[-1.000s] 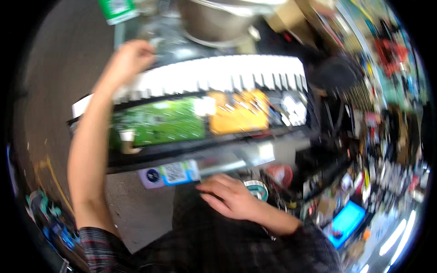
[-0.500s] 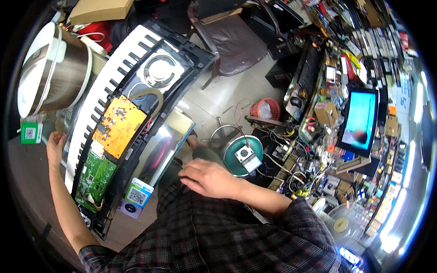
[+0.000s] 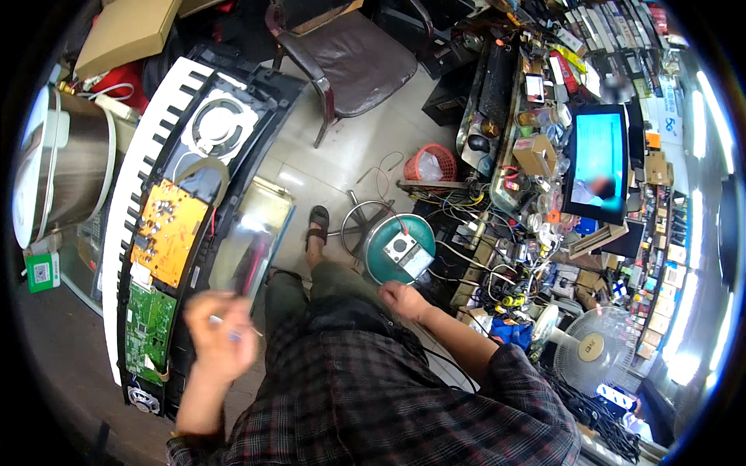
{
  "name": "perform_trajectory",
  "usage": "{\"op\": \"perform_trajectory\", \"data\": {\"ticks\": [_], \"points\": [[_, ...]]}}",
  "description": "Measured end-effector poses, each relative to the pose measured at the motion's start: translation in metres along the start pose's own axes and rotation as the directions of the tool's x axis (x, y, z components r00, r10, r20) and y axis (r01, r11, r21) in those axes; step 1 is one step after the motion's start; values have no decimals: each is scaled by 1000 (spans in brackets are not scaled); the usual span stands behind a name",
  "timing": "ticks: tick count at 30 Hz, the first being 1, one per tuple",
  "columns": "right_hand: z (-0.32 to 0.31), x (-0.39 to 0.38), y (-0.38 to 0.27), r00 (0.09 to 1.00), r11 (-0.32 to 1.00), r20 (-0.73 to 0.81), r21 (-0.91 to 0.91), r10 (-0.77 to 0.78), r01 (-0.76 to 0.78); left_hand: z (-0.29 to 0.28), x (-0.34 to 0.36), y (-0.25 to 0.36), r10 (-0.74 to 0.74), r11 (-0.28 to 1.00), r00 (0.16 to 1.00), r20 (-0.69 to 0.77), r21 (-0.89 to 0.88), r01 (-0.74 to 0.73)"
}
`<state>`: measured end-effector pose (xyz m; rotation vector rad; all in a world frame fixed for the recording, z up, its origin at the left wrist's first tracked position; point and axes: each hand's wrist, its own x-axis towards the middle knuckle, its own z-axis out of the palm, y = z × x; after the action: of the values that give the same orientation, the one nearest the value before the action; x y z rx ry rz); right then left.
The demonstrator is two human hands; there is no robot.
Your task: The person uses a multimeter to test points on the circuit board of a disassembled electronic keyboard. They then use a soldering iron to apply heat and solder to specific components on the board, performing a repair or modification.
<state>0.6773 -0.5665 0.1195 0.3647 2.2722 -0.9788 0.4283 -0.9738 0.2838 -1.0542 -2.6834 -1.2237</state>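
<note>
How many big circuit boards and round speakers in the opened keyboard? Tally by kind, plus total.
Big circuit boards: 2 (orange board, green board)
Round speakers: 2 (far-end speaker, near-end speaker)
Total: 4, all in the opened keyboard

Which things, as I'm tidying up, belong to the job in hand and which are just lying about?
Likely in use:
- opened keyboard, near the left hand
- white device, near the right hand

Apparently lying about:
- red basket
- fan
- brown chair
</note>
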Motion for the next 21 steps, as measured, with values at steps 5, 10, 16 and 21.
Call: {"op": "perform_trajectory", "data": {"ticks": [5,10,16,21], "points": [[5,44,63,944,941,-156,226,291,-253,103,31,8,-1,997,923,385,74,-30],[7,30,101,845,859,-291,401,449,-319,138,44,-19,-1,968,874,485,220,-121],[16,30,132,319,565,-467,657,825,-499,139,29,-30,25,963,876,481,223,-151],[53,44,171,471,51,23,988,882,-145,140,21,-36,7,974,888,459,197,-109]]}}
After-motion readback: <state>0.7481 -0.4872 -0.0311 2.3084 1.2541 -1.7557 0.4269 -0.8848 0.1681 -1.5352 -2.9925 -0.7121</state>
